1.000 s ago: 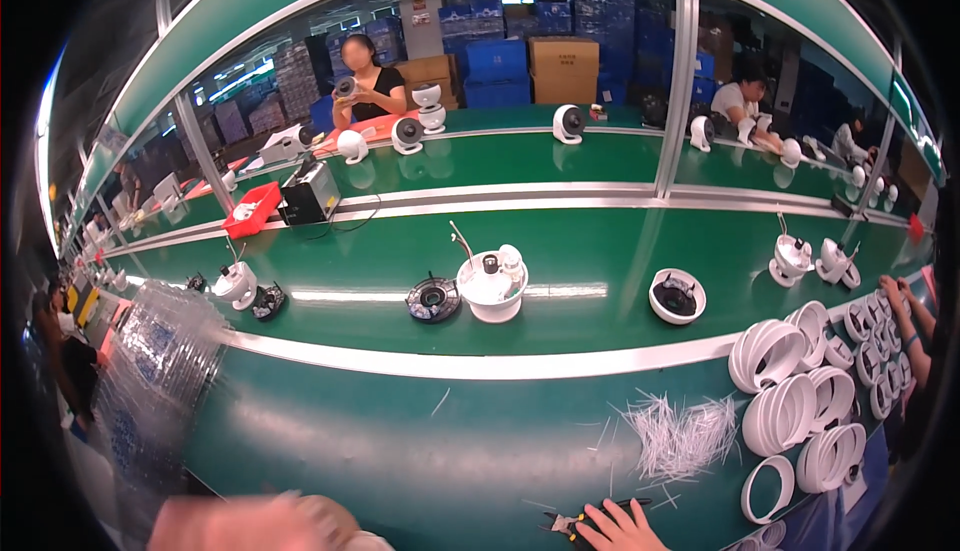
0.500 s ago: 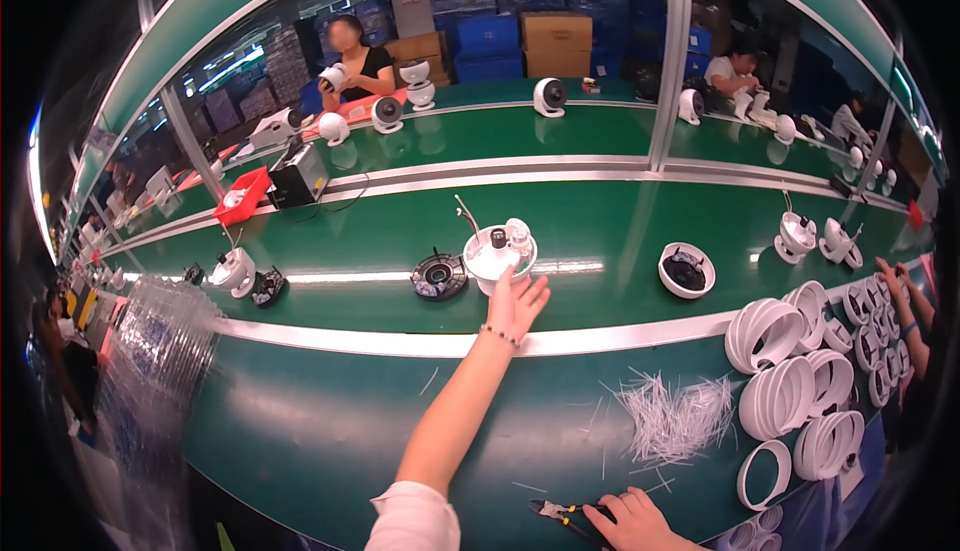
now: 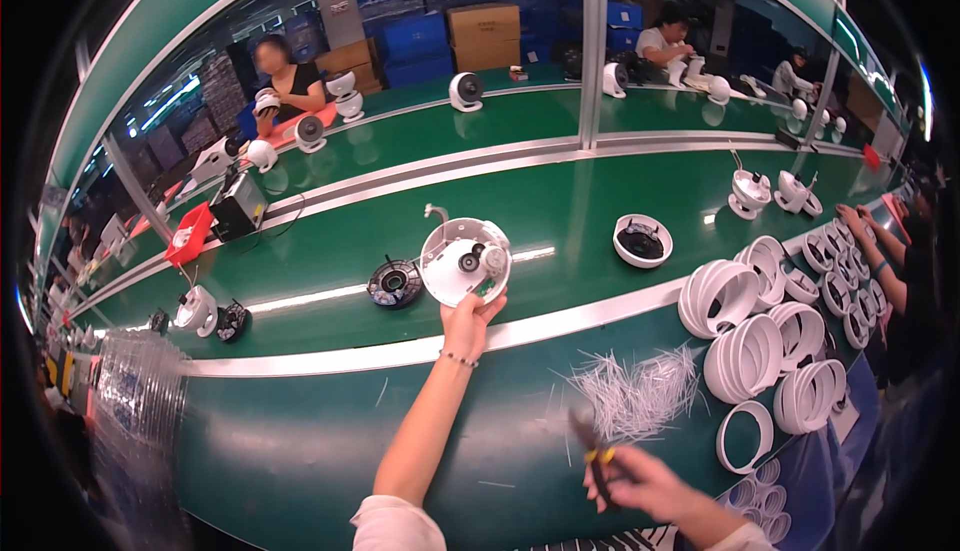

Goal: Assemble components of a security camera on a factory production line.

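My left hand (image 3: 466,325) grips the lower rim of a white bowl-shaped housing (image 3: 445,269), tilted so that its inside faces me. A dark round motor part and a clear-and-white piece sit inside it, and a thin wire sticks up at its upper left. Beside it on the green belt lies a black round part (image 3: 394,283). My right hand (image 3: 645,484) is closed around the black-and-yellow handles of wire cutters (image 3: 590,438), held above the near worktop with the jaws pointing up and away. Motion blurs the cutters.
White cut strips (image 3: 635,391) lie heaped on the near worktop. Stacked white rings (image 3: 740,356) stand at right, near another person's hands (image 3: 862,221). A white bowl with a black inside (image 3: 642,241) sits on the belt. Clear plastic trays (image 3: 135,406) are at left.
My left hand has closed on the white housing and tipped it toward me. My right hand has picked the wire cutters up off the worktop. The whole view has shifted.
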Motion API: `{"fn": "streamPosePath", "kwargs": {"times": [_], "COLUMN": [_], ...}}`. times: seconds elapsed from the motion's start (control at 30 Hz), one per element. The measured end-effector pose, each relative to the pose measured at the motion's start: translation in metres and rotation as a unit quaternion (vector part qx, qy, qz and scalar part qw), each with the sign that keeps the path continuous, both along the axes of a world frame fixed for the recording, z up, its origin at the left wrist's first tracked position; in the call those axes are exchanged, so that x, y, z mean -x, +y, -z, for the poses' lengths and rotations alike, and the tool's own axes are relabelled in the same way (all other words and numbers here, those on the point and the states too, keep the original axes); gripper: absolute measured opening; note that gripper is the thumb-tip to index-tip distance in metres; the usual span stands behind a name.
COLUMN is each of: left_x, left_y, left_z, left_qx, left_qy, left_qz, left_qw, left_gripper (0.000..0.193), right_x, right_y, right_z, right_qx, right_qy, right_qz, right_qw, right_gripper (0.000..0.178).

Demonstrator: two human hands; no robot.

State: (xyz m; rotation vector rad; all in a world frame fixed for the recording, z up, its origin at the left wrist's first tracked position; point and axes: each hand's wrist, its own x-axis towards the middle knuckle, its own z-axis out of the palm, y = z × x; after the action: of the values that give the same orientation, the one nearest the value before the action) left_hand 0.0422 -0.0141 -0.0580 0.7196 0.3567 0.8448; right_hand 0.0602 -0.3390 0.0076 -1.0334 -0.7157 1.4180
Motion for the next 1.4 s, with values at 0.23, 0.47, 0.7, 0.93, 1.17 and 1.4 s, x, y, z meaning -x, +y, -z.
{"fn": "streamPosePath", "kwargs": {"times": [0.23,0.47,0.7,0.93,1.17,1.4], "left_x": [0.051,0.071,0.074,0.068,0.058,0.047], "left_y": [-0.043,-0.047,-0.055,-0.06,-0.066,-0.065], "left_z": [-0.04,-0.045,-0.049,-0.046,-0.052,-0.042], "left_qx": [-0.12,-0.172,-0.255,-0.367,-0.162,-0.118], "left_qy": [0.109,0.167,0.213,0.21,0.185,0.157], "left_qz": [0.119,0.149,0.111,0.051,0.159,0.137], "left_qw": [0.98,0.959,0.937,0.905,0.956,0.971], "left_gripper": [0.05,0.06,0.058,0.064,0.057,0.049], "right_x": [-0.058,-0.075,-0.082,-0.09,-0.078,-0.072], "right_y": [0.062,0.102,0.117,0.118,0.109,0.04], "right_z": [-0.04,-0.049,-0.046,-0.059,-0.06,-0.028], "right_qx": [-0.046,0.01,0.045,0.048,0.052,-0.076], "right_qy": [0.107,0.013,0.036,0.012,-0.11,0.047], "right_qz": [-0.123,-0.171,-0.162,-0.159,-0.099,-0.117], "right_qw": [0.986,0.985,0.985,0.986,0.988,0.989], "right_gripper": [0.051,0.045,0.048,0.047,0.029,0.064]}}
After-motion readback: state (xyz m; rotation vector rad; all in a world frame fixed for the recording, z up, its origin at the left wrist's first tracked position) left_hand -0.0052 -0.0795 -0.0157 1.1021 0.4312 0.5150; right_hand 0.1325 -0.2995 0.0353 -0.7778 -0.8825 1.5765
